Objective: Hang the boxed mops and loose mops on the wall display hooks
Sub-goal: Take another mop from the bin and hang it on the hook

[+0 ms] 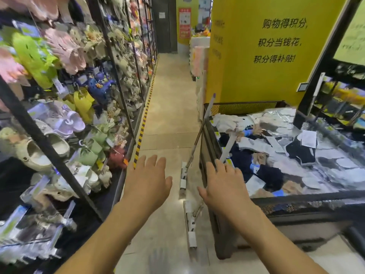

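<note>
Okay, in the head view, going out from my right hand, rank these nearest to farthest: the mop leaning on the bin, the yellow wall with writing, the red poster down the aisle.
From the right hand:
1. Mop, just left of the hand, leaning on the bin's side.
2. Yellow wall, ahead on the right, behind the bin.
3. Red poster, at the aisle's far end.

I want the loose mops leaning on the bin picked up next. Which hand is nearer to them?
The right hand is nearer: it is over the bin's corner, right beside the leaning mops. The left hand is out over the aisle floor, further to their left.
</note>
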